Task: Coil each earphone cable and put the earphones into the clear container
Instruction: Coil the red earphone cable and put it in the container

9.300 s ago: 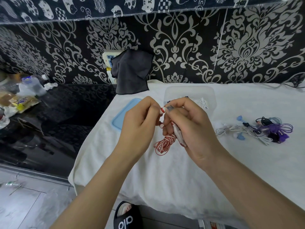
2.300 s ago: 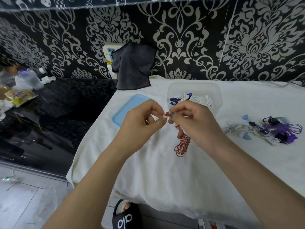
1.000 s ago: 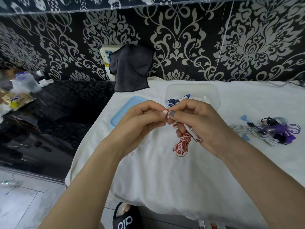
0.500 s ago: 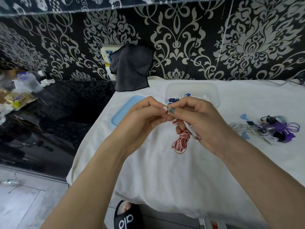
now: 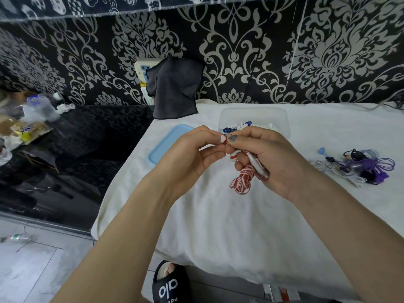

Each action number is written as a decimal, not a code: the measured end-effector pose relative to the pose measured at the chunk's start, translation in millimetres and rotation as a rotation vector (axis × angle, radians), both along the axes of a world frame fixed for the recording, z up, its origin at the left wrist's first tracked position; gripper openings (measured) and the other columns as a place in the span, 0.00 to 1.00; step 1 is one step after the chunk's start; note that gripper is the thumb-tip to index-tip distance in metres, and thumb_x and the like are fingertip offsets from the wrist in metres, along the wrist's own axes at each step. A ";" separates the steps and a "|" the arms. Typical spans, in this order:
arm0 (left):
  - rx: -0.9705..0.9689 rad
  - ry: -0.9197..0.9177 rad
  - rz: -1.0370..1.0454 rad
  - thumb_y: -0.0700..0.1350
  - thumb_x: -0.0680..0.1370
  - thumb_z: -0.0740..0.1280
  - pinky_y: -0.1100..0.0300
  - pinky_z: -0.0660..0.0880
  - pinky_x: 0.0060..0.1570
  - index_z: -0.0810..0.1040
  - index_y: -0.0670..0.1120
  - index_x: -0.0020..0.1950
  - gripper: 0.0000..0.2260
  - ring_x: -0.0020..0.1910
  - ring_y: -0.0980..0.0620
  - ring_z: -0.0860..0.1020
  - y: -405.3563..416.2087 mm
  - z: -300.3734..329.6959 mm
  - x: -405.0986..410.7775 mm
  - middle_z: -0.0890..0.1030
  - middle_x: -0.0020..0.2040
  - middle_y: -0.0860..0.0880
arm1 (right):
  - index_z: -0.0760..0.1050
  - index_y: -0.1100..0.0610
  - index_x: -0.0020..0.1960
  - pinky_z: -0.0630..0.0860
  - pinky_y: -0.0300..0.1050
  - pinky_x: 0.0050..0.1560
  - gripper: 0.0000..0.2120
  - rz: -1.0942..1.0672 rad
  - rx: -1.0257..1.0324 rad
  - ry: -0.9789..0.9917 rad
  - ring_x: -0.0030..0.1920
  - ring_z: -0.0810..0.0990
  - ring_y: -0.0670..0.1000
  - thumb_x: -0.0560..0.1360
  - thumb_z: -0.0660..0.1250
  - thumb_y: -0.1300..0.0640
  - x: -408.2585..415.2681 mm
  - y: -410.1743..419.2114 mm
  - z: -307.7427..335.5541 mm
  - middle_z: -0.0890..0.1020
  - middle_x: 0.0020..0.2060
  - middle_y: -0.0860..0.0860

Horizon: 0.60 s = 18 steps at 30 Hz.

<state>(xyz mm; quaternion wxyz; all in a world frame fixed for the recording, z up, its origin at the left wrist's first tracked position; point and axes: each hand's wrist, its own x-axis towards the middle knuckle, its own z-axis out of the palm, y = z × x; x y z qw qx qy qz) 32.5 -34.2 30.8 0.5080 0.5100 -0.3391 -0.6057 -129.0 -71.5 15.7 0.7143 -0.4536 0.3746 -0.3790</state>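
Both hands meet above the white cloth, working a red-and-white earphone cable (image 5: 241,181). My right hand (image 5: 269,158) grips the coiled bundle, whose loops hang below the fingers, with a white piece of the earphone against the palm. My left hand (image 5: 190,158) pinches the cable's loose end at my right thumb tip. Behind the hands stands the clear container (image 5: 253,115), holding blue and white earphones. A tangle of purple, black and white earphones (image 5: 358,167) lies on the cloth to the right.
A light blue lid (image 5: 166,143) lies left of the container. A dark cloth (image 5: 175,88) hangs on the patterned wall behind. The white cloth's (image 5: 218,226) left edge drops to a black glossy surface (image 5: 65,154) with packets and a bottle. A black slipper (image 5: 168,285) shows below.
Over the earlier frames both hands stay together on the red-and-white cable, with small finger movements at the pinch point. The hanging coil shifts slightly; nothing else has moved.
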 end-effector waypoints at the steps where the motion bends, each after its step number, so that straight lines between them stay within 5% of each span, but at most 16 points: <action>1: -0.009 -0.026 0.006 0.34 0.77 0.64 0.54 0.77 0.61 0.80 0.42 0.39 0.09 0.51 0.44 0.81 0.1 0.4 -0.8 0.84 0.42 0.41 | 0.81 0.65 0.50 0.76 0.40 0.31 0.05 0.001 0.000 -0.004 0.30 0.73 0.50 0.77 0.69 0.64 -0.4 0.5 0.1 0.82 0.34 0.55; 10: -0.177 -0.263 0.001 0.32 0.79 0.64 0.60 0.80 0.49 0.78 0.42 0.47 0.06 0.50 0.41 0.83 5.7 -0.3 -3.3 0.83 0.47 0.30 | 0.80 0.63 0.48 0.76 0.40 0.31 0.02 0.005 0.088 -0.035 0.27 0.73 0.47 0.77 0.69 0.65 -6.6 1.5 2.2 0.82 0.35 0.56; 18: -0.301 -0.495 -0.002 0.33 0.78 0.69 0.52 0.82 0.54 0.80 0.34 0.50 0.03 0.49 0.39 0.84 6.2 -1.9 -8.1 0.83 0.46 0.32 | 0.79 0.64 0.49 0.75 0.39 0.31 0.03 -0.005 0.126 -0.032 0.28 0.73 0.47 0.77 0.68 0.65 -13.8 1.5 3.4 0.82 0.35 0.55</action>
